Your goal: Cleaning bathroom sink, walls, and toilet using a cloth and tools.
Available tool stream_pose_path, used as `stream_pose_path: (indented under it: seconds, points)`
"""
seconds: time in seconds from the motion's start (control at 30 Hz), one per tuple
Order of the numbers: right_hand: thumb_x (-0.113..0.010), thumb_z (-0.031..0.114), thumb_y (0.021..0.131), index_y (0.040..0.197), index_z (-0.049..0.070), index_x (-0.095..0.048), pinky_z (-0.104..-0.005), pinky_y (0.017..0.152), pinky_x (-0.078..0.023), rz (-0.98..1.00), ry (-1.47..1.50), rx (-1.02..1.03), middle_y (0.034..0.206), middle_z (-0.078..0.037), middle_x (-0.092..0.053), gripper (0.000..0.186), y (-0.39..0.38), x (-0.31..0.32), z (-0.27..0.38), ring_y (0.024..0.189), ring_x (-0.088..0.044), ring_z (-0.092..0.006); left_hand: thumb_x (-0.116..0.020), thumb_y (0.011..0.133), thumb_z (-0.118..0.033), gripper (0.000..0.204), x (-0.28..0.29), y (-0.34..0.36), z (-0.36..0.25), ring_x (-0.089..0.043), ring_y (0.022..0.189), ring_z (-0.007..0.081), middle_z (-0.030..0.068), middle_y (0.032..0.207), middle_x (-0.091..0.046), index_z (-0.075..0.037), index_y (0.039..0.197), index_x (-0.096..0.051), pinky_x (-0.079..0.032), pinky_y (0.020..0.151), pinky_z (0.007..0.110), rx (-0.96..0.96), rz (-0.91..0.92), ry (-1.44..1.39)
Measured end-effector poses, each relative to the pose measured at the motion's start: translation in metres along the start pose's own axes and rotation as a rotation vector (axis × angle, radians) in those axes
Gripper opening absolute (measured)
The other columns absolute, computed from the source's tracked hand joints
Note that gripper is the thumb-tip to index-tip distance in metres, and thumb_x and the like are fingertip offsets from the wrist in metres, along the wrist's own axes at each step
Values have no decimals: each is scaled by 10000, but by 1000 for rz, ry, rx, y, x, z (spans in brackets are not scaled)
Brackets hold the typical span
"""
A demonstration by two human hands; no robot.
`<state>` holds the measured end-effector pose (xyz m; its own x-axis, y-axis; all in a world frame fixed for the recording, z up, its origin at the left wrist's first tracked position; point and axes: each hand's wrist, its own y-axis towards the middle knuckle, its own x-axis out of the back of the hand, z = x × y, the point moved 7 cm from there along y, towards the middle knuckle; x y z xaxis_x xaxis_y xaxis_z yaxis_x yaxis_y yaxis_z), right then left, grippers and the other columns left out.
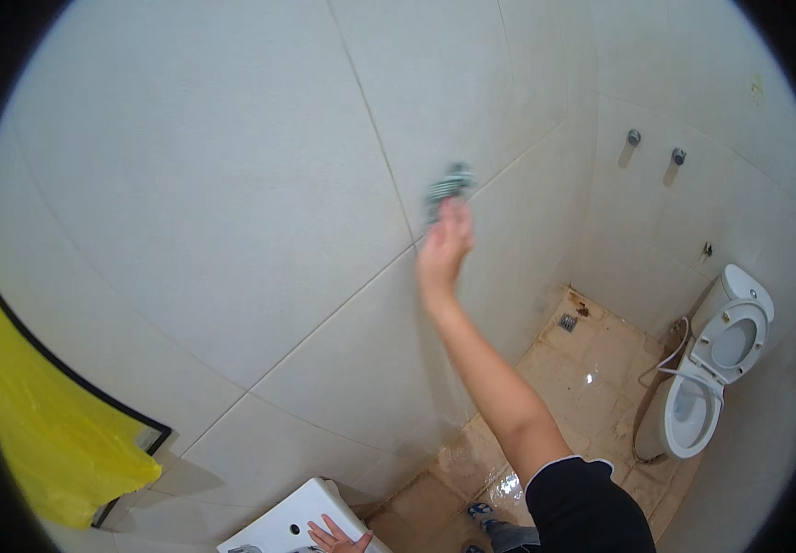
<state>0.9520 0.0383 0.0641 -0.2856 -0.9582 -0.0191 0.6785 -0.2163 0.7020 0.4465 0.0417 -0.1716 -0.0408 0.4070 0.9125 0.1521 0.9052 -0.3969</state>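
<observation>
My right hand is reached out to the pale tiled wall, fingers closed on a green-and-white striped cloth. The cloth is smeared by motion and lies against the wall near where the tile joints cross. Part of it is hidden behind my fingers. Low in the view, my left hand is at the white washbasin, its fingers spread and holding nothing. Whether the fingers touch the basin I cannot tell.
A white toilet with its lid up stands at the right, a white hose beside it. The tiled floor looks wet, with a drain in the corner. Yellow plastic sheeting covers a black-edged frame at the left.
</observation>
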Motion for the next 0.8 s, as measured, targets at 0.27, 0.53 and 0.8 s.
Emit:
stream_pose_path:
  seconds: [0.27, 0.53, 0.8]
  points:
    - [-516, 62, 815, 1105, 120, -585, -379, 933, -391, 150, 168, 827, 1152, -115, -545, 304, -52, 13, 122, 1052, -525, -262, -677, 606, -642, 1281, -37, 36, 26, 261, 1297, 422, 240, 1393, 313, -109, 1401, 173, -3, 943, 705, -76, 149, -158]
    - [-463, 55, 825, 1192, 83, -539, -441, 959, -298, -21, 290, 670, 1264, -141, -477, 375, 25, -10, 244, 1134, -437, -307, -652, 614, -649, 1223, -33, 29, 22, 278, 1305, 379, 217, 1407, 304, -127, 1425, 100, 24, 950, 697, -82, 136, -219]
    - [-447, 33, 835, 1195, 119, -542, -429, 943, -329, 65, 32, 801, 1258, -119, -492, 382, 8, -13, 204, 1150, -438, -293, -647, 621, -629, 1195, -32, 27, 22, 261, 1316, 369, 204, 1423, 282, -132, 1430, 79, 40, 964, 683, -96, 117, -265]
